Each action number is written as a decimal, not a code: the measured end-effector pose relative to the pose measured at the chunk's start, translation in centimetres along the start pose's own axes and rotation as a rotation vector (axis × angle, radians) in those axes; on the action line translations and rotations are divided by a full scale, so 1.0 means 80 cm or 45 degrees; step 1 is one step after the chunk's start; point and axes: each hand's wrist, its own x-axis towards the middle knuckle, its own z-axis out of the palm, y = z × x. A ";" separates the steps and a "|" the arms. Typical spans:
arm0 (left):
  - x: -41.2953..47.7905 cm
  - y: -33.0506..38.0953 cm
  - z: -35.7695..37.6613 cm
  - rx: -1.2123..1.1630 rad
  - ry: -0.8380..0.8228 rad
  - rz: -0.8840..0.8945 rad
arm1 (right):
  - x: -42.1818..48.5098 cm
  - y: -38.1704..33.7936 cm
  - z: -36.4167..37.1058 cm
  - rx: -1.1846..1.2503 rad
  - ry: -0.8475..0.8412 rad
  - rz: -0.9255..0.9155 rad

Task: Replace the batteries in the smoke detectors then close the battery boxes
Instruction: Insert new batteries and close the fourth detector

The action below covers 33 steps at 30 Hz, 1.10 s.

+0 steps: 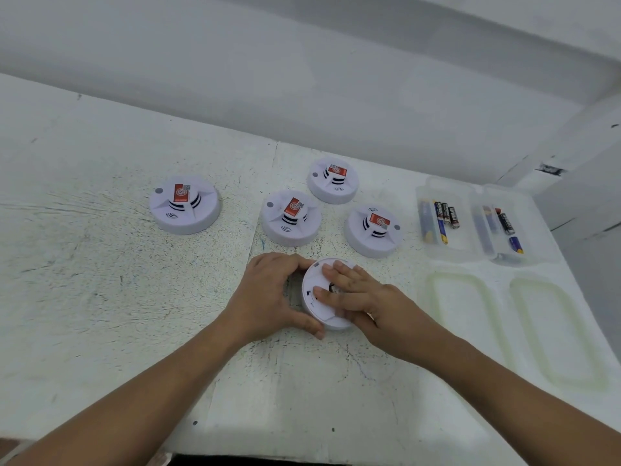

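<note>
A round white smoke detector (319, 316) lies on the white table (134, 297) near its middle, tilted slightly. My left hand (268, 297) grips its left rim with fingers and thumb curled round it. My right hand (356, 294) lies flat across its top, covering the centre. Several more white detectors with red labels stand behind: one at the far left (185, 205), one in the middle (291, 218), one at the back (332, 180) and one to the right (373, 230).
Two clear plastic boxes (463, 250) (534, 223) at the right hold loose batteries, black-red ones (446, 214) and blue-yellow ones (515, 244). Their two lids (470, 327) (557, 334) lie in front of them. A white wall runs behind the table.
</note>
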 end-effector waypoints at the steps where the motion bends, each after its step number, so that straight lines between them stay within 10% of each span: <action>1: 0.000 0.001 0.000 -0.003 0.008 0.005 | 0.000 -0.001 0.002 0.004 0.018 0.010; 33: -0.010 0.021 -0.011 -0.309 0.069 -0.024 | -0.028 -0.018 0.012 0.876 0.442 0.426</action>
